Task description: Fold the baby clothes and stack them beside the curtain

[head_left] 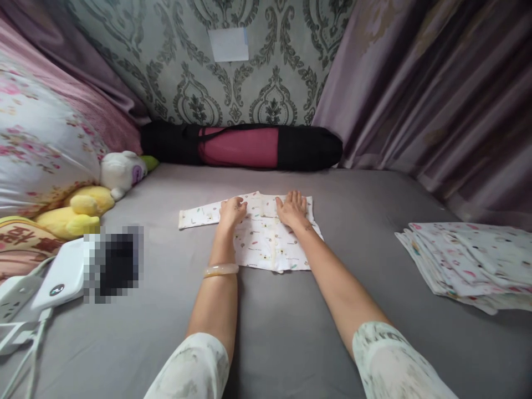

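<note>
A small white baby shirt (pixel 254 244) with a scattered print lies spread on the grey sheet in front of me. One of its sleeves (pixel 198 215) stretches out to the left, while no sleeve sticks out on the right. My left hand (pixel 233 211) is at the base of the left sleeve, its fingers curled down onto the cloth in a pinch; the fingertips are partly hidden. On the upper right of the shirt rests my right hand (pixel 293 209), flat with the fingers stretched out. A pale bangle (pixel 221 270) circles my left forearm.
A stack of folded printed clothes (pixel 477 260) lies at the right. On the left are a white power bank (pixel 62 274) with cables, a power strip (pixel 16 296), plush toys (pixel 87 205) and a floral pillow (pixel 41 144). A black-and-red long bag (pixel 241 147) lies along the wall.
</note>
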`<state>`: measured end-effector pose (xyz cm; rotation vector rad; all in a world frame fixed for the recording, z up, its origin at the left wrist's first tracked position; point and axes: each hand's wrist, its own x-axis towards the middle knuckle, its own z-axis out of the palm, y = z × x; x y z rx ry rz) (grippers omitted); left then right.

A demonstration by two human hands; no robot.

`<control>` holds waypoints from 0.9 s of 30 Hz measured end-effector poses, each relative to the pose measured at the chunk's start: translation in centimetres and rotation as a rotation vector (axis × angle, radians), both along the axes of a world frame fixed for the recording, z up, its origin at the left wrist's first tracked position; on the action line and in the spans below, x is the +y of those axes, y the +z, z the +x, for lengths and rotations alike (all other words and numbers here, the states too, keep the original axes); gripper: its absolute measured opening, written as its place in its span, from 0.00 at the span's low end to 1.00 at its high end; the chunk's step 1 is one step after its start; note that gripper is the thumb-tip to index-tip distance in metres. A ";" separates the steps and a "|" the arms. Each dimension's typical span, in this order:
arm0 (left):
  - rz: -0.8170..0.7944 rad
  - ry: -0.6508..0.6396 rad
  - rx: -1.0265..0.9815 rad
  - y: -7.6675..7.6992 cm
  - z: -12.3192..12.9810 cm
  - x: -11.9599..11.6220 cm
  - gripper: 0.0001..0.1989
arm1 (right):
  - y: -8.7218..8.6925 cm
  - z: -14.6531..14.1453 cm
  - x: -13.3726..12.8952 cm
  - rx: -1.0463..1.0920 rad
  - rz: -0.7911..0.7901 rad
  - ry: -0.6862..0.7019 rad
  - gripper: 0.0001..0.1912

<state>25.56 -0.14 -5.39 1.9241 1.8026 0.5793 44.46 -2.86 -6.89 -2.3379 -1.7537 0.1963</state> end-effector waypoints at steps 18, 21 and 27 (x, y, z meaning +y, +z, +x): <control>-0.005 0.166 0.031 0.8 -2.2 0.1 0.20 | 0.6 -3.0 0.9 0.002 0.004 0.432 0.32; 0.000 0.337 0.037 0.7 -3.5 0.2 0.19 | 0.3 -4.7 1.5 -0.004 -0.018 0.505 0.33; 0.068 0.770 0.040 0.4 -5.3 0.0 0.18 | -0.4 -5.1 2.2 0.010 -0.083 0.499 0.34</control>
